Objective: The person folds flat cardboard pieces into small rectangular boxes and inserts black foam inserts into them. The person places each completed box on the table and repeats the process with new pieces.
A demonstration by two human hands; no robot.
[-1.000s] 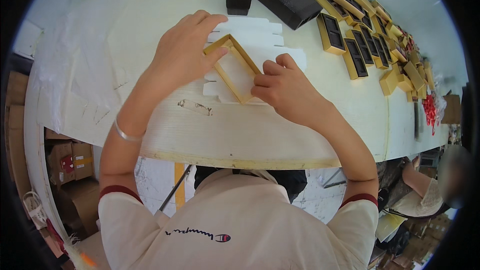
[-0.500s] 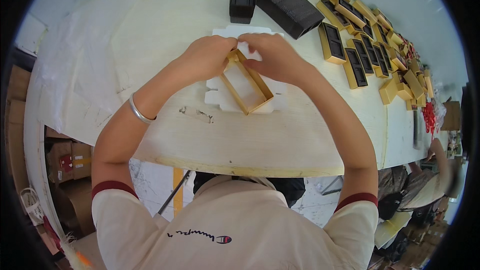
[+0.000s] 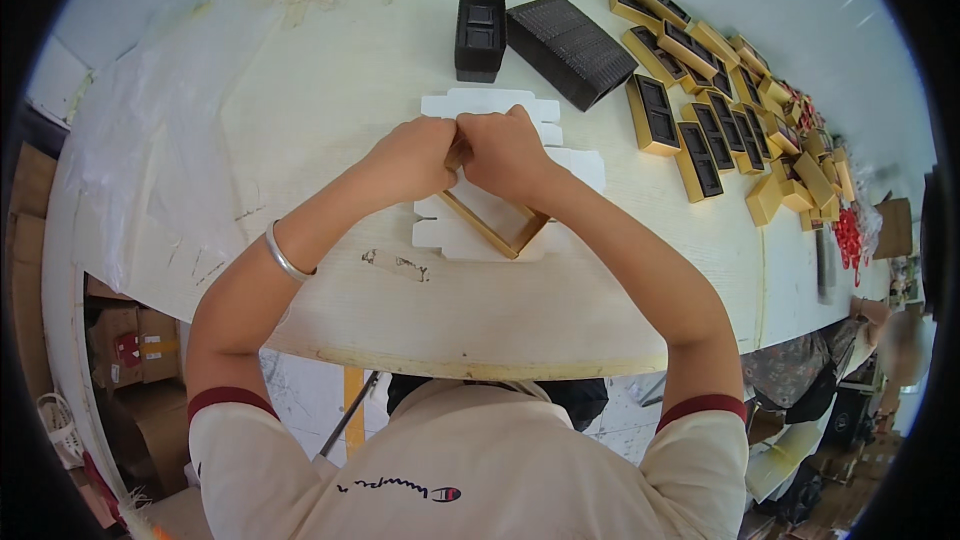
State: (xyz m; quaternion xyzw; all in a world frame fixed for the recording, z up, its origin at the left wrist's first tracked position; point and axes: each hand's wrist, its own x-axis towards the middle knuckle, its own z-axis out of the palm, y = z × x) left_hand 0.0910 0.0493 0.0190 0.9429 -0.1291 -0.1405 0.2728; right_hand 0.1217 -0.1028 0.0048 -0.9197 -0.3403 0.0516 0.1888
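A gold open cardboard box, its long near part in sight, lies over flat white die-cut card blanks on the table. At the box's far end my left hand and my right hand meet, knuckles almost touching. Both are closed with curled fingers on the box's far walls. My own hands cover that end, so the fingertips and the corner between them are hidden. Beyond the hands stand a stack of black plastic trays and, leaning beside it, a longer black tray stack.
Many gold boxes with black inserts are heaped at the far right, near a red ribbon bundle. Clear plastic sheeting covers the table's left side. Brown cartons sit below on the left. Another person is at the lower right.
My right hand has closed from spread fingers onto the box's far end, beside my left. The whole table scene sits slightly lower in the picture.
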